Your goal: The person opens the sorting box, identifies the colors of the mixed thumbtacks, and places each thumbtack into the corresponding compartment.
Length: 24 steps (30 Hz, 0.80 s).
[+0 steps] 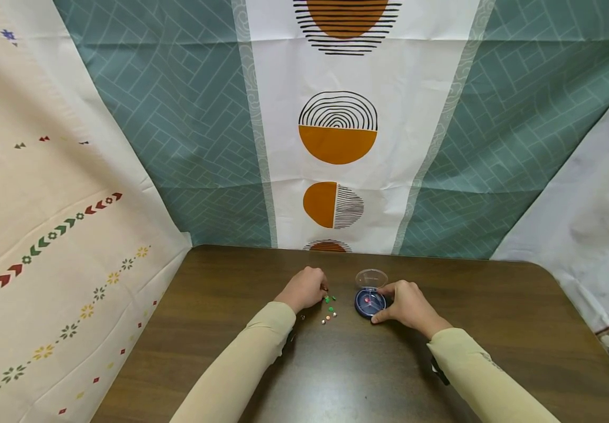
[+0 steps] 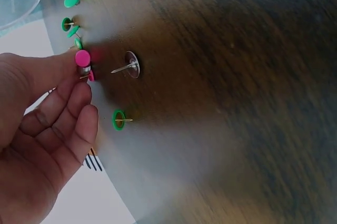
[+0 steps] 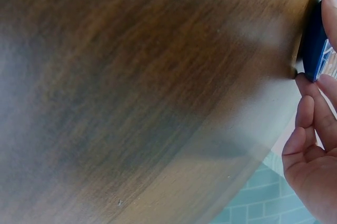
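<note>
My left hand [image 1: 307,289] is low over the table at the left of the scattered thumbtacks. In the left wrist view its fingertips pinch at pink thumbtacks [image 2: 82,58]; the exact contact is partly hidden. Around it lie green thumbtacks [image 2: 119,120] and a silver thumbtack [image 2: 132,65], points showing. My right hand [image 1: 407,305] grips the rim of a round blue case [image 1: 360,309] between thumb and fingers. Its clear lid [image 1: 371,278] stands open at the back, and a pinkish-red thumbtack [image 1: 367,300] shows inside the divided case. The right wrist view catches only the case's blue side [image 3: 314,42].
Several more thumbtacks [image 1: 331,309] lie loose between the two hands, in green, silver and orange-pink. The brown wooden table [image 1: 495,329] reaches back to a patterned curtain [image 1: 209,147]. A cream cloth [image 1: 72,247] hangs at the left and a pale one [image 1: 590,223] at the right.
</note>
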Each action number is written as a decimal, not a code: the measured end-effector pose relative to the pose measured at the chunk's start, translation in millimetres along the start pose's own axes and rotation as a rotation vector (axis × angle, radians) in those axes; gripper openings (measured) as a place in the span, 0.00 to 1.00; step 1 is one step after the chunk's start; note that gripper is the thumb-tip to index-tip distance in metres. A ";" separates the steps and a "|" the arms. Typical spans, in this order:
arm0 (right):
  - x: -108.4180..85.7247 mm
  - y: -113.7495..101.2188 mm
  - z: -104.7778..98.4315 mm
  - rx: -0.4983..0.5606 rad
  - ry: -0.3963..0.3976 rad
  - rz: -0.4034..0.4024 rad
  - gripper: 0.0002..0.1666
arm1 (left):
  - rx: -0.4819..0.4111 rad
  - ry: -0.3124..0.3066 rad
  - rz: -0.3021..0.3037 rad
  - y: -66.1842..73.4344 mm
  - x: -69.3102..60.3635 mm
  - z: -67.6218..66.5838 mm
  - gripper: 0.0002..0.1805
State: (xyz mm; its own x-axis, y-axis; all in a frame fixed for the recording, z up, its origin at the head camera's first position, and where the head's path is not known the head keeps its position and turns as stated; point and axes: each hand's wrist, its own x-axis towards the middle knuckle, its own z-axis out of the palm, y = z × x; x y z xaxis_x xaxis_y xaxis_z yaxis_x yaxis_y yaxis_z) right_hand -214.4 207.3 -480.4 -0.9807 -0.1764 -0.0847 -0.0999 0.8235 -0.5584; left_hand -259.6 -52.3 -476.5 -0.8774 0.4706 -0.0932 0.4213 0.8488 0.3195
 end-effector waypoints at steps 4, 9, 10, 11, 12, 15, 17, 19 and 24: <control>-0.1 0.3 -0.2 -0.002 0.003 -0.004 0.45 | 0.010 0.009 0.005 0.4 -1.4 -1.3 0.05; 0.5 0.4 0.1 0.001 0.005 -0.005 0.45 | 0.004 0.017 0.004 0.3 -2.1 -0.9 0.06; 0.6 0.4 -0.1 0.001 0.005 -0.004 0.45 | 0.005 0.019 0.004 0.2 -1.9 -0.7 0.06; 0.6 0.5 -0.3 0.000 0.005 -0.012 0.45 | 0.005 0.021 0.005 0.0 -1.5 -0.5 0.06; 0.8 0.3 -0.3 0.001 0.005 -0.010 0.45 | 0.005 0.024 0.007 -0.1 -1.1 -0.3 0.06; 0.7 0.0 -0.7 0.003 0.005 -0.007 0.45 | 0.016 0.026 0.014 -0.2 -0.2 0.6 0.06; 0.4 0.3 -0.3 0.000 0.005 -0.016 0.45 | 0.025 0.024 0.015 -0.1 0.1 0.9 0.06; 0.3 0.5 0.1 0.002 0.004 -0.012 0.45 | 0.032 0.022 0.014 0.4 0.3 1.1 0.06; 0.3 1.0 0.1 0.004 0.004 -0.013 0.45 | 0.011 0.015 0.005 2.0 -0.7 -2.3 0.06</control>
State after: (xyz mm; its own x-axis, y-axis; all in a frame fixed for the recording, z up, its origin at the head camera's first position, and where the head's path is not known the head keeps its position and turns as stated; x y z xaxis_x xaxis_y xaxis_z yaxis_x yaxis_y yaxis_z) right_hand -214.8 207.9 -481.1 -0.9799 -0.1849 -0.0747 -0.1117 0.8191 -0.5627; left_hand -258.7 -51.5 -473.6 -0.8787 0.4710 -0.0775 0.4278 0.8491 0.3099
